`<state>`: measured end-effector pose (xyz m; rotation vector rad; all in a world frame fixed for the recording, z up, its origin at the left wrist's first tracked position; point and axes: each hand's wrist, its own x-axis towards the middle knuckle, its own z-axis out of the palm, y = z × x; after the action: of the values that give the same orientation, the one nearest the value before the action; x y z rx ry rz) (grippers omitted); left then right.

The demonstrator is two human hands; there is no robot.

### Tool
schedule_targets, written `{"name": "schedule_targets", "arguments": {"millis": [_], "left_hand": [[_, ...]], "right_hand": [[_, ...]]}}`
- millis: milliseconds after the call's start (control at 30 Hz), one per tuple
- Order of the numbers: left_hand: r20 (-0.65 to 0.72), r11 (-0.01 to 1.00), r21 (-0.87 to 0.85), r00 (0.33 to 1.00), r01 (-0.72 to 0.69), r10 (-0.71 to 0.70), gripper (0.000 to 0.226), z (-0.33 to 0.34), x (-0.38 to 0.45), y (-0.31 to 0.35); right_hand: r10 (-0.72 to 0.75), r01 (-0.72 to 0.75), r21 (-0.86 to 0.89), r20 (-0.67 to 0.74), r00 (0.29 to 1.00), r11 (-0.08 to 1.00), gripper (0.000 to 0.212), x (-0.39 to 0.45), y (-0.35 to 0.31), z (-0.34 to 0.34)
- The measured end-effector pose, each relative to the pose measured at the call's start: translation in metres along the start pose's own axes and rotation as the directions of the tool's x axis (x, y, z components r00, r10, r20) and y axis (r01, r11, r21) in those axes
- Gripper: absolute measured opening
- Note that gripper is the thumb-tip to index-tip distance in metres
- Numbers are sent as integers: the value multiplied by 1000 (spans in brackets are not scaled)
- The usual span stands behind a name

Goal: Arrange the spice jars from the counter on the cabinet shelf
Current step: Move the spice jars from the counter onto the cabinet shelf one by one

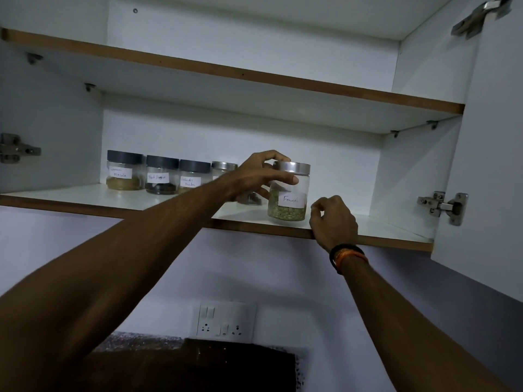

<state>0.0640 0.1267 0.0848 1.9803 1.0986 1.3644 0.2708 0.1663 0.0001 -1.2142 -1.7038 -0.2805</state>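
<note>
A clear jar labelled Fennel (288, 199), with a silver lid, stands near the front edge of the lower cabinet shelf (390, 230). My left hand (254, 179) grips it around the lid and upper side. Just right of the jar, my right hand (334, 222) hovers with its fingers loosely curled and holds nothing. Three dark-lidded jars stand in a row at the back left: Garam Masala (124, 172), Black Pepper (162, 176) and Coriander Powder (194, 176). A silver-lidded jar (223, 169) stands beside them, partly hidden by my left hand.
An upper shelf (254, 77) spans the cabinet above. The open cabinet door (486, 165) with hinges stands at the right. A wall socket panel (223, 321) sits below, above a dark board on the speckled counter (135, 339).
</note>
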Motion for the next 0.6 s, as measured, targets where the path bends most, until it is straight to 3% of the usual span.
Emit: {"name": "schedule_targets", "arguments": {"millis": [167,333,467,600], "left_hand": [[32,999,-41,999,32,-31,58,-3,22,-28],[56,999,-30,998,37,-36,50,-7,44,-44],[72,979,196,996,-56,42,49,-13,60,-46],[45,816,552,984,-169,173,50,-22,78,-40]], "right_hand": [[83,-91,-121,-69,994,989,25,0,-3,12],[87,-106,-130,-142,986,986,28,-4,-1,16],[56,-78,-112,-186,981,991,32,-4,2,20],[37,-62,-114,-209,977,992,34,-4,5,22]]}}
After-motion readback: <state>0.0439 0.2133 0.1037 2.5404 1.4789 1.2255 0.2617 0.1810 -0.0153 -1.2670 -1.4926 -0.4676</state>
